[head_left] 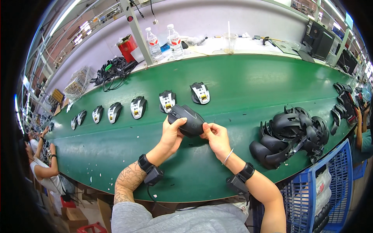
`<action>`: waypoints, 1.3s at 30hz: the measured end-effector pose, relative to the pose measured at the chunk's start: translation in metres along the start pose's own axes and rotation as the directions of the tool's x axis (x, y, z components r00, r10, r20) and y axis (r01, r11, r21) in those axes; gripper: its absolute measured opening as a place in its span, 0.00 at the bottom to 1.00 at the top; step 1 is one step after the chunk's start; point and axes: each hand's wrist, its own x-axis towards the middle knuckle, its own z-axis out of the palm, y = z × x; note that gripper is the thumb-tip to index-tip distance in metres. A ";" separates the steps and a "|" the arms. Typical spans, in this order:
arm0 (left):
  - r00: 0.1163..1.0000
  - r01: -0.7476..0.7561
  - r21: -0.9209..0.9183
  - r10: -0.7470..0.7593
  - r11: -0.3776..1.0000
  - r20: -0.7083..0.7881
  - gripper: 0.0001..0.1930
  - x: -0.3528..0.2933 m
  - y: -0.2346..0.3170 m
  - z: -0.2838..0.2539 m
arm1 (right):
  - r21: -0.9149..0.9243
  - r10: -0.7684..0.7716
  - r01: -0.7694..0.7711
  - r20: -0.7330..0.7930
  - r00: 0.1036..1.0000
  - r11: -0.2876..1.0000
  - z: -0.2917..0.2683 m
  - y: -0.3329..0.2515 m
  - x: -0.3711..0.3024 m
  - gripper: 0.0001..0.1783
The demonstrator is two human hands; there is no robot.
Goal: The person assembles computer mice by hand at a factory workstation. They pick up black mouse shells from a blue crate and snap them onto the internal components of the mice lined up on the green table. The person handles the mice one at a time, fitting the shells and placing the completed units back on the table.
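Over the middle of the green bench, a black computer mouse (191,122) is held between my two hands. My left hand (171,134) grips its left side, thumb on the top shell. At the mouse's right end, my right hand (216,136) pinches the edge between thumb and fingers; its fingertips are partly hidden behind the shell. Just beyond the held mouse lies a partly assembled mouse (167,101) with a white inner frame and a yellow part. Another such mouse (200,93) is farther right, and several more run off leftward in a row.
A heap of black mouse shells (295,134) lies to the right on the green bench (233,155). Beside it stands a blue plastic crate (311,190). Water bottles (175,40) and a cup with a straw (230,42) stand along the back shelf. Other people work at both ends.
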 end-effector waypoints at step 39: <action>0.924 0.340 0.299 -0.375 0.891 0.068 0.31 0.005 0.013 0.003 | -0.051 -0.165 0.166 0.025 0.986 0.985 -0.019 -0.015 0.022 0.31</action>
